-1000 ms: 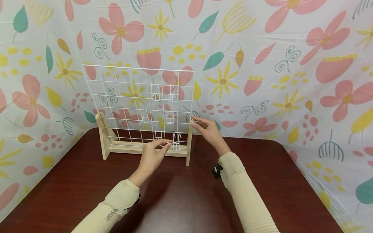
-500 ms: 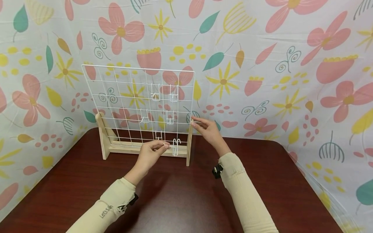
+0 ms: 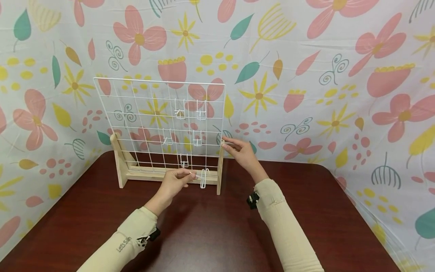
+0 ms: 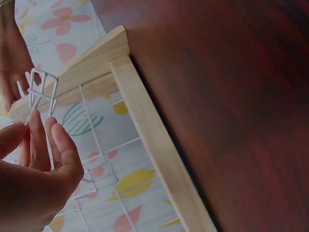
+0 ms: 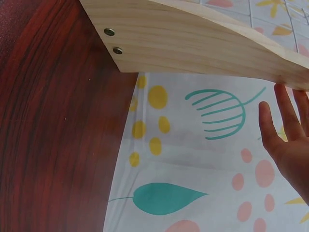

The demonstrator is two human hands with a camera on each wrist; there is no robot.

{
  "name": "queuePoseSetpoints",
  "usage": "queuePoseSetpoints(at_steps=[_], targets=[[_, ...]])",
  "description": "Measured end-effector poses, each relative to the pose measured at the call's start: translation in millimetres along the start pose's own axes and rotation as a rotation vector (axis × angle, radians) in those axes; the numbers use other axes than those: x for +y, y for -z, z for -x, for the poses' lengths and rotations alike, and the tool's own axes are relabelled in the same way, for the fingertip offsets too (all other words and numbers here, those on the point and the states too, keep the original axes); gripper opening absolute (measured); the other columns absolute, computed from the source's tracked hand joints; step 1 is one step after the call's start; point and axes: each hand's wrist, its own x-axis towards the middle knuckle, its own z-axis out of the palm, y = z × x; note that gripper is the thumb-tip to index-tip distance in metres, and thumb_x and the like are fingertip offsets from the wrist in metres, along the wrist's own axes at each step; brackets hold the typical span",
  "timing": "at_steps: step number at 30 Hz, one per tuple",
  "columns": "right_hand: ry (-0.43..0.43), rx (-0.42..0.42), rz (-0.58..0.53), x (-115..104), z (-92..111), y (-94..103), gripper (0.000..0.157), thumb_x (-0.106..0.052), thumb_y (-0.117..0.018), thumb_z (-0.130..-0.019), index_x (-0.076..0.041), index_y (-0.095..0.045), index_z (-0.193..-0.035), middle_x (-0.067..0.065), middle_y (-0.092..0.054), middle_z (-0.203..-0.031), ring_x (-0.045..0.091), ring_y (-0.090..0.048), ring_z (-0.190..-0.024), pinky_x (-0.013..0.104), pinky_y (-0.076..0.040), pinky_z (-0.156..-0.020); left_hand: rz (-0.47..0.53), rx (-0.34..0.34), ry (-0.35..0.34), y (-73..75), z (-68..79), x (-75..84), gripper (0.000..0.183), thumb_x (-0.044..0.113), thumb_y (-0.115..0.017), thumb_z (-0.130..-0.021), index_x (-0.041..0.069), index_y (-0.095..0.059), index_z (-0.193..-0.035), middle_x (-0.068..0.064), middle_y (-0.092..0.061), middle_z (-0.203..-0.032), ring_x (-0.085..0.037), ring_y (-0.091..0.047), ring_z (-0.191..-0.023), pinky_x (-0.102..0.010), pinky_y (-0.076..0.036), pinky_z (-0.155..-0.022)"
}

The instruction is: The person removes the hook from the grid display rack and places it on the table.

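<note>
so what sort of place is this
Probably a makeshift indoor work spot, though little beyond it shows. A dark table has flowery cloth hanging behind it and along both sides, and a wire rack with white hooks stands on it.

You are in a small indoor corner, but whether it belongs to a home, an office or a studio, one cannot tell. A creased floral cloth (image 3: 307, 130) hangs around your dark, reddish surface (image 3: 210, 234) with wood grain.
</note>
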Motion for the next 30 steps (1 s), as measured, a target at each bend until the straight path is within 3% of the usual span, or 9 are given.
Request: queuePoseSetpoints(at_steps=[4, 11, 22, 30], targets=[[-0.012, -0.01, -0.018, 0.4, -0.6, 0.5, 0.041, -0.025, -0.063, -0.094, -0.016, -0.058, -0.134, 0.011, -0.058, -0.132, 0.028, -0.057, -0.119, 0.048, -0.044, -0.099, 0.002, -0.014, 0.046, -0.4, -2.2, -5.8, 0.019, 0.009, -0.069, -0.088, -0.006, -0.07, -0.1, -0.012, -0.072, -0.1, -0.019, -0.066, -0.082, -0.032, -0.053, -0.074], [-0.018, -0.011, -0.015, 1.1, -0.6, 0.3, 0.041, -0.023, -0.062, -0.094, -0.016, -0.057, -0.135, 0.013, -0.058, -0.133, 0.03, -0.055, -0.12, 0.051, -0.043, -0.099, -0.015, -0.036, 0.094, -0.9, -5.4, -16.1, 0.015, 0.008, -0.067, -0.089, -0.004, -0.071, -0.098, -0.01, -0.073, -0.097, -0.022, -0.066, -0.083, -0.044, -0.053, -0.08], [-0.005, 0.001, 0.014, -0.2, -0.4, -0.2, 0.041, -0.028, -0.063, -0.094, -0.018, -0.059, -0.133, 0.011, -0.06, -0.129, 0.028, -0.058, -0.118, 0.05, -0.045, -0.097, -0.063, -0.111, 0.164, -5.1, -6.9, -24.6, 0.02, 0.009, -0.066, -0.089, -0.006, -0.069, -0.102, -0.012, -0.073, -0.092, -0.032, -0.067, -0.089, -0.04, -0.054, -0.079], [-0.026, -0.015, -0.004, -12.2, 3.5, -0.1, 0.04, -0.018, -0.061, -0.095, -0.011, -0.056, -0.135, 0.016, -0.058, -0.131, 0.032, -0.055, -0.12, 0.049, -0.045, -0.098, -0.077, -0.136, 0.177, -10.0, -6.2, -30.5, 0.021, 0.01, -0.066, -0.089, -0.006, -0.068, -0.103, -0.011, -0.074, -0.09, -0.032, -0.067, -0.086, -0.04, -0.054, -0.077]])
